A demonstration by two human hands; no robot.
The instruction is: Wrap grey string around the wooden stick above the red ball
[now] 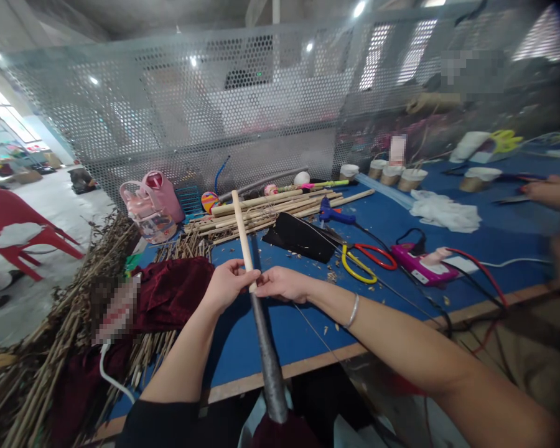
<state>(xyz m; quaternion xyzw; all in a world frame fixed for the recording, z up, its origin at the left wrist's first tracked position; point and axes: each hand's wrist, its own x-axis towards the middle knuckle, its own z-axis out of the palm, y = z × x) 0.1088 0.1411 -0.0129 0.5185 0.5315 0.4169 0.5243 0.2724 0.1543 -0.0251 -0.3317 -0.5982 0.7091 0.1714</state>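
In the middle of the frame, the left hand (228,285) and right hand (284,285) pinch a pale stick (242,233) near its low end. Most of it pokes up past the fingers; a gray pole (267,361) runs down below them.

At the right of the table (518,233), a co-worker's hand (553,193) is blurred and cut off. Past the front edge, dark red cloth (287,434) hides the lower end of the grey rod (267,354).

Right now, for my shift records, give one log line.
left hand: holds pale stick | right hand: at stick's near end | nearby: grey rod
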